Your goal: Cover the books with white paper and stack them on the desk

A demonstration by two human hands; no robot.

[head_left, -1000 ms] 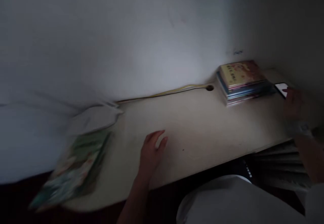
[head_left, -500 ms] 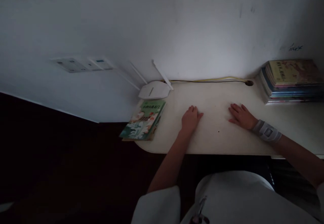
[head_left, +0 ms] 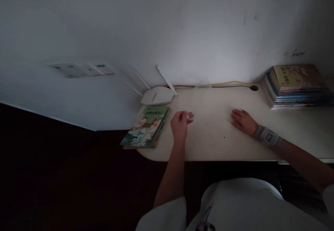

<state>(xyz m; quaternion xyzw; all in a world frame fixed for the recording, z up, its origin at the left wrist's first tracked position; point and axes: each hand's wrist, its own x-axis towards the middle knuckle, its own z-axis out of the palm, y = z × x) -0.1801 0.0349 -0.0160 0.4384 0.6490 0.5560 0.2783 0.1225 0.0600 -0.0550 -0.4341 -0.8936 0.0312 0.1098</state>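
left hand [head_left: 180, 125] bunched closed beside green book [head_left: 144, 126], right hand [head_left: 243, 122] lying flat, fingers open, on cream desk [head_left: 208, 144]

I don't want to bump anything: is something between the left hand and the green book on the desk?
Nothing visible stands between them. The left hand is just to the right of the green book, close but not touching it. The white router lies beyond the book, not in the hand's path.

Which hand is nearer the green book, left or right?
Left. The left hand is just beside the green book, not touching it; the right hand lies on the desk, farther away.
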